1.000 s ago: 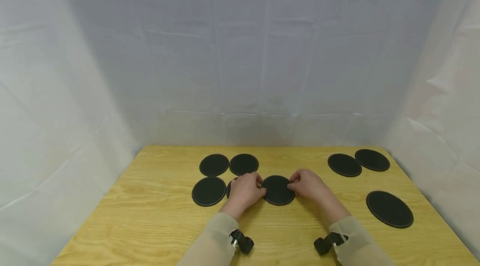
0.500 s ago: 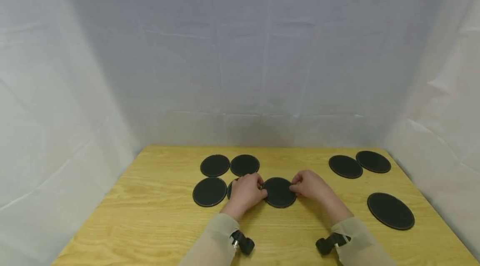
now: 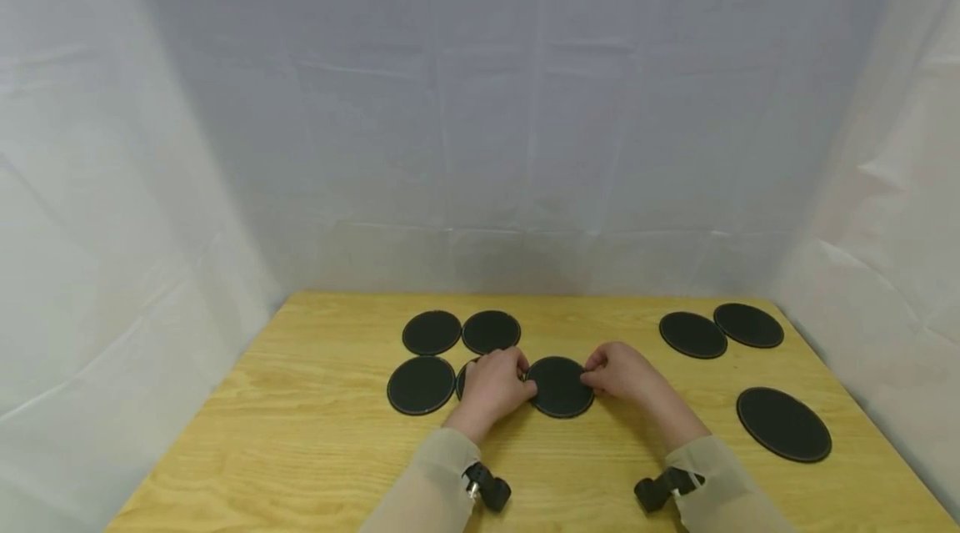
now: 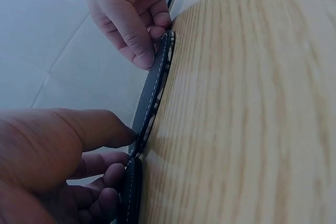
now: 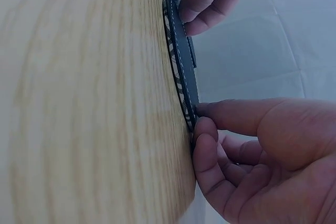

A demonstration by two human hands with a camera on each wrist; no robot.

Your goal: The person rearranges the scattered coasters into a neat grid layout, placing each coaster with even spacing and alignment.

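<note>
A round black coaster (image 3: pixel 559 387) with pale stitching lies flat on the wooden table (image 3: pixel 300 450), between my two hands. My left hand (image 3: pixel 495 383) pinches its left edge with curled fingers, and my right hand (image 3: pixel 618 370) pinches its right edge. The left wrist view shows the coaster (image 4: pixel 152 95) edge-on, with my left thumb on its face. In the right wrist view the coaster (image 5: pixel 181 59) is thin, with my right fingertips (image 5: pixel 207 129) at its rim. A second coaster (image 3: pixel 462 377) is mostly hidden under my left hand.
Three more black coasters (image 3: pixel 431 333) (image 3: pixel 491 331) (image 3: pixel 420 384) sit left of my hands. Three others (image 3: pixel 692 334) (image 3: pixel 748 324) (image 3: pixel 783 424) lie at the right side of the table. White cloth walls (image 3: pixel 480 141) close in the back and sides.
Both hands keep their hold on the middle coaster; nothing has visibly moved beyond a slight shift of the view.
</note>
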